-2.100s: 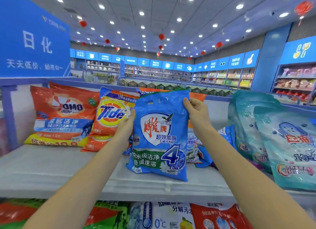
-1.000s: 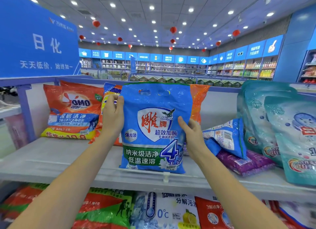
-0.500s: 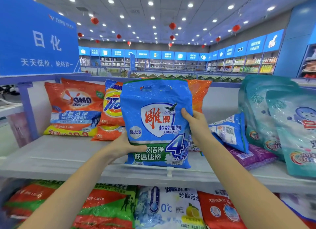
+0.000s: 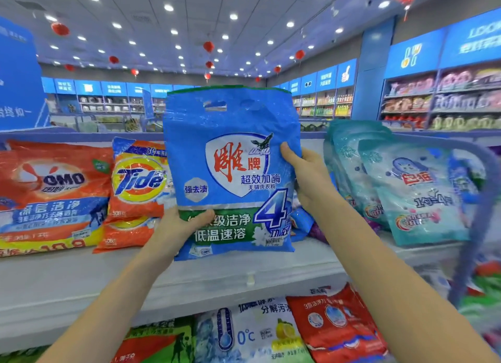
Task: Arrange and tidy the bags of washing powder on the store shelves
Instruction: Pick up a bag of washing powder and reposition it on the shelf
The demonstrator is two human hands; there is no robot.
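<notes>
A large blue washing powder bag with a white shield and red lettering stands upright over the top shelf. My left hand grips its lower left corner, thumb across the green band. My right hand grips its right edge, thumb on the front. An orange OMO bag and an orange Tide bag lean at the shelf's back left. Teal bags stand at the right. Whatever lies behind the blue bag is hidden.
A second orange Tide bag lies below the first. Small blue and purple bags lie between the held bag and the teal ones. The lower shelf holds green, blue-white and red bags. A blue rail bounds the shelf at the right.
The blue bag has been lifted a little and turned upright. My left hand went from its upper left edge down to the lower left corner; my right hand stays on the right edge.
</notes>
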